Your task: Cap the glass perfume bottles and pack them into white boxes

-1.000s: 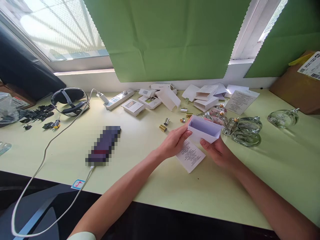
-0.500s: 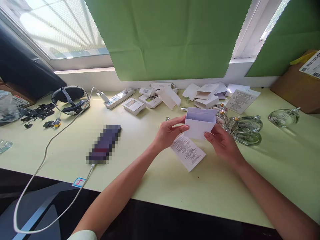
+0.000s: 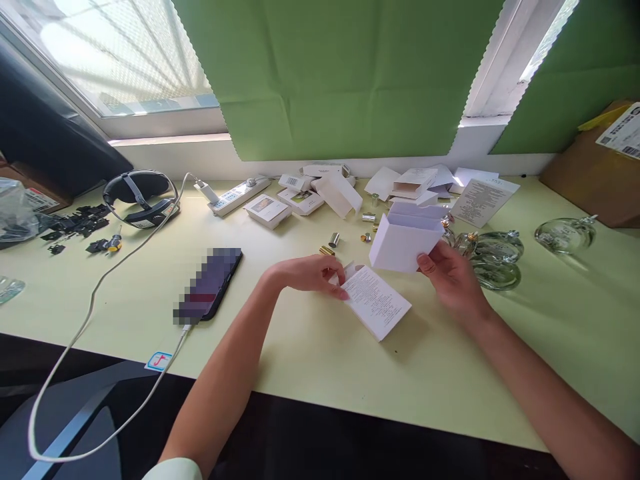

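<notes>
My right hand (image 3: 453,280) grips a white open-topped box (image 3: 407,237) by its right side, thumb on the front and fingers behind, held above the table. Below it lies a white printed carton (image 3: 378,303) with lines of small text, slanted on the table. My left hand (image 3: 315,275) is at the carton's left end, thumb at the near corner and curled fingers by its end flaps. Beyond that hand lie a gold cylindrical cap (image 3: 327,251) and a silver one (image 3: 335,239). Glass bottles (image 3: 497,275) stand close together right of the white box, partly hidden by it.
White cartons (image 3: 267,211) and folded paper pieces lie along the wall. A power strip (image 3: 239,197), a head strap device (image 3: 141,200), a phone (image 3: 210,283) on a cable, and black parts (image 3: 80,223) are left. A lone glass bottle (image 3: 565,235) and a cardboard box (image 3: 595,167) are right.
My left hand has let go of the white box and moved down and left to the printed carton. My right hand alone now holds the box, turned slightly; small metal caps have come into view.
</notes>
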`<action>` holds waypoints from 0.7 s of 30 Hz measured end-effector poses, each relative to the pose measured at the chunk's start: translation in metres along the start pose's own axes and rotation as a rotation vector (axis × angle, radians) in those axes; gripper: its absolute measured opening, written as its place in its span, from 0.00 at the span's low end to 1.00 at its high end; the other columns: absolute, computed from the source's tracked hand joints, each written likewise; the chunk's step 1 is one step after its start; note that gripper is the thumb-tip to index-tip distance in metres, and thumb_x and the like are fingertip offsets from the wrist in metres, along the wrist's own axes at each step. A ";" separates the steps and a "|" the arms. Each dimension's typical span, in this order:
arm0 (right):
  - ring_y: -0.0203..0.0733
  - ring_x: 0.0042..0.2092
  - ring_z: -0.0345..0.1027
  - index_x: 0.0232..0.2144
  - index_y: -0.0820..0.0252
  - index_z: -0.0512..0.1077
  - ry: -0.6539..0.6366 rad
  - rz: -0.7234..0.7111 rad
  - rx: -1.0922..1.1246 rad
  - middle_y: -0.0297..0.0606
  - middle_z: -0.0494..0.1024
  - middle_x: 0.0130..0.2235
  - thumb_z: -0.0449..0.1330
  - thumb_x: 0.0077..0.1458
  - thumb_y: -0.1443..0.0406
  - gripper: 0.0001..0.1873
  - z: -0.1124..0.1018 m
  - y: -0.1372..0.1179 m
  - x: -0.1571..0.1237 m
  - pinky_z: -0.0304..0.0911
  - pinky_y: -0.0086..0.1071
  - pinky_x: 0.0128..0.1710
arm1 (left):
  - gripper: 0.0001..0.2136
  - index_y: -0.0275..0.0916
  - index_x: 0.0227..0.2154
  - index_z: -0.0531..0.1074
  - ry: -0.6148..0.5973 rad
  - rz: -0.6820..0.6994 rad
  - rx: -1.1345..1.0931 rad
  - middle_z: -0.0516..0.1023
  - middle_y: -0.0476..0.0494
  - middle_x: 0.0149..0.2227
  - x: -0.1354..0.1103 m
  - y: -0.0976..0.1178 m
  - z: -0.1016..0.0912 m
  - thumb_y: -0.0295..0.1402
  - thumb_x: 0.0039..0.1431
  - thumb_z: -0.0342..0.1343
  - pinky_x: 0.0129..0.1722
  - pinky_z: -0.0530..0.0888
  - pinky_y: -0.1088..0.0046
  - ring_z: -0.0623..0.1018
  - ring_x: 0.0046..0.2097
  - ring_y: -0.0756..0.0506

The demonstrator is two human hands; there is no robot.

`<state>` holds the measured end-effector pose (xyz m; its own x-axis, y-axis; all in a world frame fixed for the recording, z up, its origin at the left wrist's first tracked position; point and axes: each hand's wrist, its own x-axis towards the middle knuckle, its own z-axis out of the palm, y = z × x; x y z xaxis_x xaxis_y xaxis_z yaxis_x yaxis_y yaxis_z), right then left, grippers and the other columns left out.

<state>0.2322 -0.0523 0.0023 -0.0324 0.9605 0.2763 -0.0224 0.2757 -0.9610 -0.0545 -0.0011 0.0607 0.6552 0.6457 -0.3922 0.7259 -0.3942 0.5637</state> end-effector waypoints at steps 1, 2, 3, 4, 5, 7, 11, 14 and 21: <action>0.49 0.50 0.73 0.49 0.45 0.75 -0.004 0.009 0.020 0.37 0.79 0.50 0.63 0.58 0.55 0.16 0.000 0.001 0.000 0.71 0.46 0.50 | 0.21 0.44 0.38 0.77 -0.036 0.023 0.026 0.69 0.49 0.35 -0.002 -0.004 -0.001 0.54 0.47 0.64 0.29 0.64 0.75 0.68 0.33 0.50; 0.49 0.51 0.73 0.49 0.45 0.75 -0.007 0.018 0.043 0.37 0.78 0.51 0.63 0.58 0.55 0.16 0.000 0.002 0.000 0.72 0.46 0.50 | 0.21 0.46 0.39 0.78 -0.050 0.042 0.045 0.68 0.48 0.36 -0.002 -0.007 -0.002 0.53 0.47 0.65 0.30 0.65 0.75 0.68 0.34 0.50; 0.49 0.52 0.73 0.49 0.45 0.74 -0.009 0.027 0.067 0.36 0.78 0.52 0.63 0.58 0.55 0.17 0.000 0.002 0.000 0.72 0.46 0.50 | 0.20 0.46 0.40 0.78 -0.056 0.058 0.054 0.68 0.48 0.37 -0.002 -0.009 -0.002 0.52 0.48 0.64 0.31 0.65 0.75 0.68 0.34 0.50; 0.49 0.52 0.72 0.50 0.45 0.74 -0.011 0.036 0.092 0.36 0.78 0.53 0.63 0.58 0.54 0.17 0.000 0.003 0.001 0.72 0.46 0.50 | 0.18 0.46 0.39 0.78 -0.056 0.077 0.058 0.68 0.48 0.37 -0.002 -0.012 -0.002 0.51 0.50 0.64 0.31 0.66 0.75 0.68 0.34 0.50; 0.49 0.53 0.72 0.50 0.45 0.73 -0.013 0.046 0.117 0.36 0.77 0.53 0.63 0.58 0.54 0.18 -0.001 0.004 0.001 0.72 0.46 0.50 | 0.16 0.46 0.39 0.78 -0.044 0.099 0.057 0.67 0.48 0.37 -0.001 -0.014 -0.001 0.49 0.52 0.63 0.32 0.67 0.74 0.69 0.35 0.49; 0.48 0.54 0.72 0.51 0.45 0.73 -0.019 0.069 0.161 0.35 0.77 0.54 0.63 0.58 0.54 0.19 -0.001 0.004 0.001 0.72 0.46 0.51 | 0.12 0.45 0.39 0.78 0.039 0.158 0.040 0.67 0.46 0.39 0.001 -0.016 -0.001 0.45 0.57 0.60 0.35 0.70 0.73 0.70 0.37 0.49; 0.47 0.54 0.72 0.52 0.44 0.72 -0.060 0.095 0.195 0.34 0.77 0.55 0.62 0.59 0.55 0.18 -0.003 0.000 -0.001 0.72 0.47 0.51 | 0.08 0.45 0.41 0.76 0.390 0.301 -0.011 0.62 0.41 0.52 0.002 -0.012 0.000 0.39 0.64 0.53 0.40 0.75 0.71 0.71 0.50 0.45; 0.47 0.54 0.72 0.49 0.44 0.73 -0.064 0.052 0.180 0.33 0.77 0.55 0.63 0.59 0.57 0.15 -0.003 -0.007 -0.001 0.74 0.45 0.49 | 0.08 0.44 0.43 0.73 0.555 0.355 -0.039 0.57 0.41 0.58 0.002 -0.004 0.003 0.37 0.66 0.50 0.38 0.77 0.73 0.71 0.52 0.46; 0.47 0.56 0.71 0.52 0.42 0.73 -0.059 -0.145 0.069 0.33 0.77 0.54 0.63 0.60 0.59 0.17 0.003 -0.043 0.020 0.72 0.45 0.53 | 0.04 0.41 0.39 0.67 0.722 0.436 0.083 0.65 0.40 0.55 0.008 0.008 0.012 0.30 0.63 0.49 0.40 0.77 0.68 0.73 0.38 0.51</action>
<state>0.2293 -0.0451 0.0487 -0.0828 0.9063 0.4144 -0.0999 0.4062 -0.9083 -0.0406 -0.0067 0.0538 0.6057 0.6731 0.4244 0.4712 -0.7332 0.4903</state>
